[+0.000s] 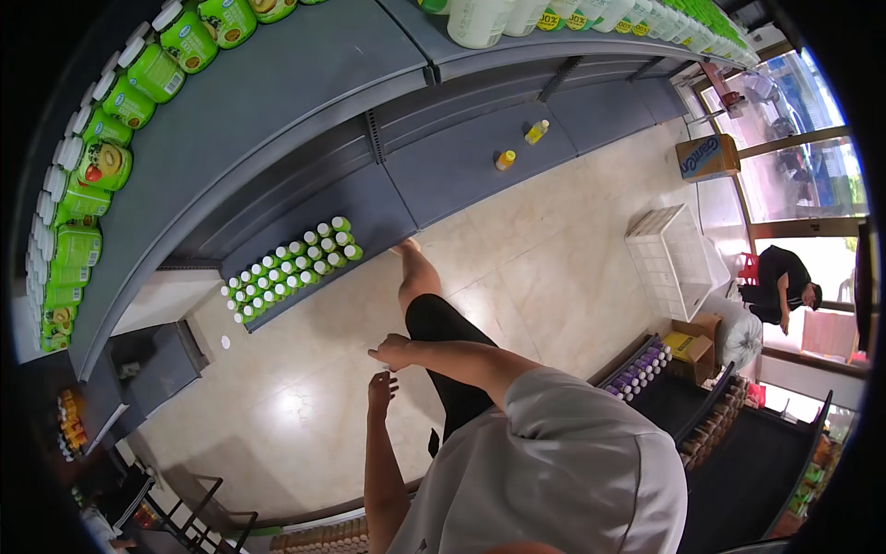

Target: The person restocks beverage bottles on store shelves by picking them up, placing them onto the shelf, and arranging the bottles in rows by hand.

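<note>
My left hand (381,391) is raised over the floor, its fingers loosely bent and apart. Just above it in the picture is my right hand (393,352), with one finger stretched out and the others curled in. A small white spot shows between the two hands; I cannot make out what it is or whether a hand holds it. Beyond the hands, rows of green bottles with white caps (295,262) stand on the low grey shelf (369,198). Neither hand touches them.
Green jars (157,69) line the upper shelf (277,55). Two yellow bottles, one at the shelf's edge (505,160), stand farther along. To the right are a white crate (666,263), a cardboard box (708,157) and a seated person (784,282). A white disc (225,342) lies on the floor.
</note>
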### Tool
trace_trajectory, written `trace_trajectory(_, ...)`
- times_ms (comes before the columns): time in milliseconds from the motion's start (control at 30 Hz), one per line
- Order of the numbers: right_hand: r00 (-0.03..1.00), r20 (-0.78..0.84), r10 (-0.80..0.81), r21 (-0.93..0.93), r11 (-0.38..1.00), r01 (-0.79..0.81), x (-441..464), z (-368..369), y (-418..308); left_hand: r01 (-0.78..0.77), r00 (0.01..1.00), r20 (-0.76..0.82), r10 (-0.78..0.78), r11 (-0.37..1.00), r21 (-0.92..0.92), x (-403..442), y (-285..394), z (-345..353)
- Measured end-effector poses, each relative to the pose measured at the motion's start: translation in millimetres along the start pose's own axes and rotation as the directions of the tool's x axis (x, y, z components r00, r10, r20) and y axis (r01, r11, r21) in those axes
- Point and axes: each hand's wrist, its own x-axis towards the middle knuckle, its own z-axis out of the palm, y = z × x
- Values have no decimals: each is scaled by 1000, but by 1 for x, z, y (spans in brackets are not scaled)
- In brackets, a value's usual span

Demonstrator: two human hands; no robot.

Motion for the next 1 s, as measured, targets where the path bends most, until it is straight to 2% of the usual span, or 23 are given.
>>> trace_trajectory(133, 994, 75, -78, -13, 997, 80, 1, 5, 5, 90, 994, 61, -87, 995, -37, -13, -14, 2)
trace_trajectory(267, 995, 88, -44, -41, 998, 47, 1, 6, 5, 28, 1000, 11, -26, 975, -219, -8, -12, 4)
trace_trajectory(367, 1000, 4, 18, -34, 999, -18, 10, 9, 7, 7, 999, 45, 2, 979, -206, -1, 3, 3)
trace_trajectory(500, 957, -229, 178, 124, 981, -152, 21, 5, 25, -106, 994, -40, 103, 785, -610, 38, 24, 2)
trace_trajectory(567, 916, -310, 254, 224, 956, -189, 21, -13, 38, -183, 983, -101, 152, 799, -572, 24, 74, 11)
trace_trajectory(633, 846, -349, 404, 221, 912, -345, 33, -27, 58, -264, 964, -152, 216, 776, -573, 42, 105, 21)
trace_trajectory(667, 860, -297, 414, 203, 908, -366, 28, -55, 62, -318, 948, -186, 259, 718, -619, 52, 119, 27)
trace_trajectory(700, 842, -390, 372, 224, 926, -305, 34, -59, 79, -357, 934, -225, 278, 692, -628, 60, 135, 30)
trace_trajectory(767, 793, -438, 424, 99, 899, -426, 48, -82, 101, -425, 905, -324, 277, 642, -638, 89, 157, 44)
trace_trajectory(800, 771, -462, 439, 239, 898, -369, 57, -92, 114, -463, 885, -356, 300, 650, -603, 94, 170, 45)
trace_trajectory(833, 775, -381, 504, 251, 863, -438, 59, -110, 116, -505, 861, -383, 336, 654, -563, 97, 186, 44)
trace_trajectory(867, 771, -427, 472, 188, 881, -434, 69, -112, 131, -515, 856, -376, 354, 643, -567, 108, 196, 47)
trace_trajectory(900, 762, -386, 520, 380, 842, -382, 83, -114, 145, -525, 851, -366, 377, 637, -564, 123, 200, 47)
trace_trajectory(967, 758, -334, 560, 233, 829, -509, 95, -125, 162, -520, 854, -363, 373, 645, -560, 154, 205, 54)
trace_trajectory(1000, 771, -335, 542, 192, 840, -508, 99, -124, 174, -521, 854, -359, 377, 648, -556, 166, 209, 55)
